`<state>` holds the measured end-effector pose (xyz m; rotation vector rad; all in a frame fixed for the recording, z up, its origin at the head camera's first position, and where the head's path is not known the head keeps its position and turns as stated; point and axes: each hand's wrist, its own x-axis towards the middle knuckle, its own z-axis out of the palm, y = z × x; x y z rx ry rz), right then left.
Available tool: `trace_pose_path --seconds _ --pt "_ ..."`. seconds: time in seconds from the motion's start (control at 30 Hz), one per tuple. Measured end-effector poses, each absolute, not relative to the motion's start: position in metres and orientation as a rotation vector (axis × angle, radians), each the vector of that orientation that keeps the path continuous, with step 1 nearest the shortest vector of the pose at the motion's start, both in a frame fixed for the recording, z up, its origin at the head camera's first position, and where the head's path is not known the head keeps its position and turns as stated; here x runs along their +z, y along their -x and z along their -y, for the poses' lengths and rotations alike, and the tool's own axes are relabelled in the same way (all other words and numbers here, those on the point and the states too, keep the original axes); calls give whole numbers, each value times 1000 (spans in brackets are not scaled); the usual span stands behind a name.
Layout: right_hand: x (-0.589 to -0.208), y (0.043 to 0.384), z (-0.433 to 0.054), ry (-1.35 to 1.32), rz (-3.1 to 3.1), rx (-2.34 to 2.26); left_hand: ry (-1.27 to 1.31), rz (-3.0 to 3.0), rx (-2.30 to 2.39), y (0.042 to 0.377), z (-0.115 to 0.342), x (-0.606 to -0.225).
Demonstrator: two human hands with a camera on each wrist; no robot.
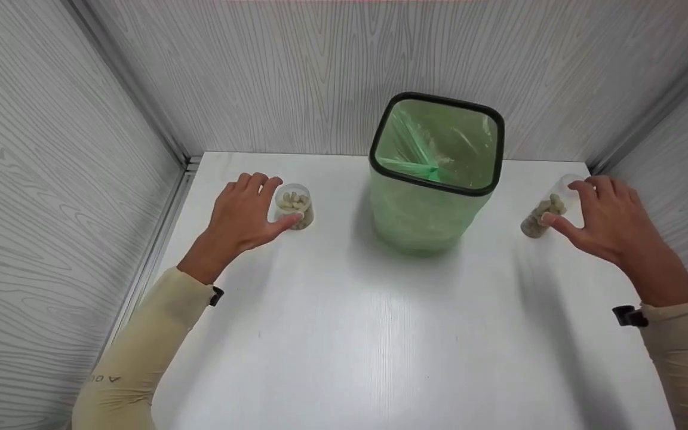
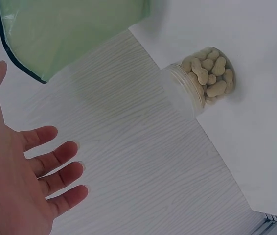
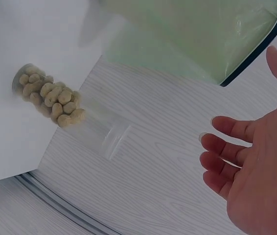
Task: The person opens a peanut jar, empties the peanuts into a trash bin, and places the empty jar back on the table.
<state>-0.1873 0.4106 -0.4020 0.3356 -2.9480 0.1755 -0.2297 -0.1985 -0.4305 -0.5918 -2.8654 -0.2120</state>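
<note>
A short clear jar of peanuts (image 1: 294, 206) stands on the white table, left of centre. My left hand (image 1: 241, 210) is held above and beside it, fingers spread and thumb out. In the left wrist view a gap separates that hand (image 2: 23, 171) from the jar (image 2: 207, 76), which is about full. On the right stands a taller clear jar of peanuts (image 1: 540, 218), filled partway. Over it hovers my right hand (image 1: 610, 224), thumb and fingers apart. The right wrist view shows this hand (image 3: 256, 161) away from the tall jar (image 3: 55, 98), with nothing in its grasp.
A light green bin (image 1: 418, 224) with a black rim and a green liner stands at the back between the two jars. Pale wood-grain panels (image 1: 296, 71) enclose the white table (image 1: 350, 334) at the back and both sides.
</note>
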Motion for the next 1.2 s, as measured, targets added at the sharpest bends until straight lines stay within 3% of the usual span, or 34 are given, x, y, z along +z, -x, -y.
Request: trace_pose_path --seconds 0.47,1.2 --pt "-390 198 -404 -380 2927 288 731 2834 -189 242 171 -414" --pt "-378 214 -381 -454 2890 109 854 2803 -86 254 132 -388"
